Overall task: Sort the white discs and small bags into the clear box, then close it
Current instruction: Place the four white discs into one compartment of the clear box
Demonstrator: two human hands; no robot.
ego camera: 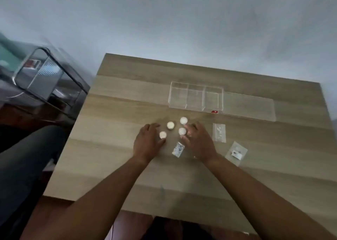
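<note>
Two bare forearms enter from the bottom of the frame and reach up to mid-frame over a pale wood-grain table point(255, 166), its laminate in broad lighter and darker bands, matte, with square corners. Behind it, upper frame, a plain grey-white wall; at the left edge a dark glossy appliance with a glass door point(45, 75), blurred. Clear box point(196, 98): transparent rigid plastic, rectangular, divided into three compartments, all looking empty, set above centre; its clear lid point(249, 105) lies flat to the right, touching the box's right side. A small red label sits at the box's lower right corner. Four white discs, round and matte, are clustered below the box: far disc point(183, 120), middle disc point(170, 125), left disc point(162, 134), right disc point(182, 131). Three small clear bags, flat and crinkled: centre bag point(178, 149) between the wrists, upper right bag point(219, 132) holding small white pieces, lower right bag point(236, 153) with a dark-printed tag. Left hand point(147, 141): palm down, fingers loosely spread, thumb tip touching the left disc, nothing gripped. Right hand point(197, 142): palm down, fingers partly curled, fingertips at the right disc; cannot tell whether it is pinching it or only touching.
</note>
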